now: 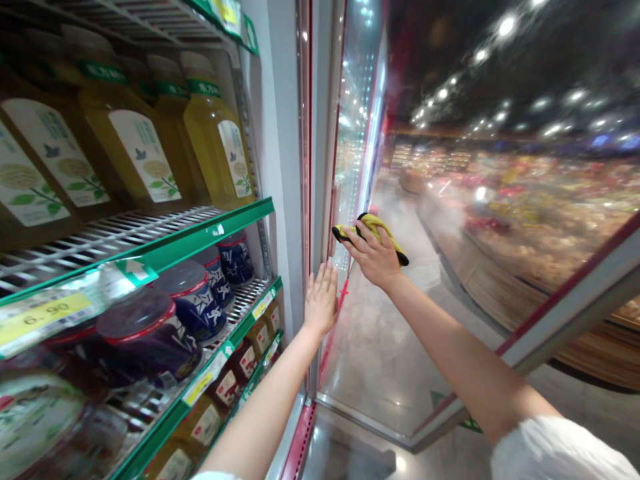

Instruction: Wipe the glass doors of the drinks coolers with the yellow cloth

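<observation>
Bottles of yellow drink [220, 147] with white labels and green neck bands stand on the upper wire shelf [195, 217], at the far left of the view. Below its green front edge, which bears a yellow price tag [47, 319], dark containers [150, 333] with red rims occupy the next shelf; smaller bottles [227, 387] stand lower still. To the right of the shelves rises the pale cabinet frame [277, 140]. The left hand [321, 303] lies flat at the frame's edge, its fingers extended, close together and pointing upward, holding nothing. Right of it, the right hand [373, 253] presses a yellow cloth [383, 233] with black edging to the glass door [380, 373], its fingers spread over the cloth. Beyond the glass, at right, a curved, wood-sided display [500, 287] carries goods that are blurred, beneath rows of bright ceiling lights [507, 27].
</observation>
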Action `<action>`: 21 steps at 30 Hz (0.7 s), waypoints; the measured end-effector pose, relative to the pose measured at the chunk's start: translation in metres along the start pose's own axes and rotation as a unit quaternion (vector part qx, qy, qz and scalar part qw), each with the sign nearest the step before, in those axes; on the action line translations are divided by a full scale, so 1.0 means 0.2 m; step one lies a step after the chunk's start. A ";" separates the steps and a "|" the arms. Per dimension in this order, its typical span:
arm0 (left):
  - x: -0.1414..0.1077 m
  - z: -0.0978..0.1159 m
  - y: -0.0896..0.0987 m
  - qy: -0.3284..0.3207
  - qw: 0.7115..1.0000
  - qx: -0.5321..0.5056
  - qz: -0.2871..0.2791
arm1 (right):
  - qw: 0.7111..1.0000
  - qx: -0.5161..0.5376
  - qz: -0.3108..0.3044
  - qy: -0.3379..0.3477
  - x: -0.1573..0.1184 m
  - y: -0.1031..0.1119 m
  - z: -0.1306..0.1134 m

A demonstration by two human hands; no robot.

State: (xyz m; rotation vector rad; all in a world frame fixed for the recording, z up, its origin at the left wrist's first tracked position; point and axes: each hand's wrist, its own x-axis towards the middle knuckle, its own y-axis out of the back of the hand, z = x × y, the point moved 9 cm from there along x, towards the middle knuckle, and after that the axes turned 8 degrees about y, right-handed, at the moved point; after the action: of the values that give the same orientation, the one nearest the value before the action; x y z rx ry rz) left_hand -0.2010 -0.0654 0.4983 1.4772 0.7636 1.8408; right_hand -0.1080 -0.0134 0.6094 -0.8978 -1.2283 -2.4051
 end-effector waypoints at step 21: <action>0.28 0.35 0.01 -0.080 0.995 -0.062 0.023 | 0.962 -0.190 0.038 -0.192 -0.67 0.26 0.11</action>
State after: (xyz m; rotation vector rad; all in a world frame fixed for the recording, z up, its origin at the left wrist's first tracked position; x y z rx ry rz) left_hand -0.1422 -0.0200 0.5479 1.5505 0.5331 1.7448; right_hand 0.0295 -0.0291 0.5656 -1.5545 -0.8250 -2.5239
